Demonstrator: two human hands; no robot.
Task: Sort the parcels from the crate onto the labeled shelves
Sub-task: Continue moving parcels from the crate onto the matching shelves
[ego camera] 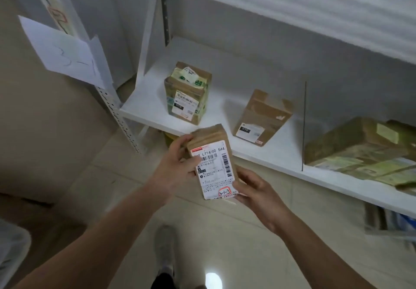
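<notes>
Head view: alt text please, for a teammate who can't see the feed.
The left hand and right hand hold a brown parcel, its label marked 3-1-3 in a red circle, before a white shelf. On the shelf stand two taped boxes; past a thin divider rod lie flatter parcels. A paper sign reading 3-1 hangs on the upright at left.

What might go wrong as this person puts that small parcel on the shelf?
1. The parcel, marked 3-1-3, is held only at its edges by the left hand and right hand; it might slip.
2. Only a thin divider rod splits the shelf, so it could land in the wrong section.
3. Sliding it in may topple the brown box standing near the front edge.
</notes>
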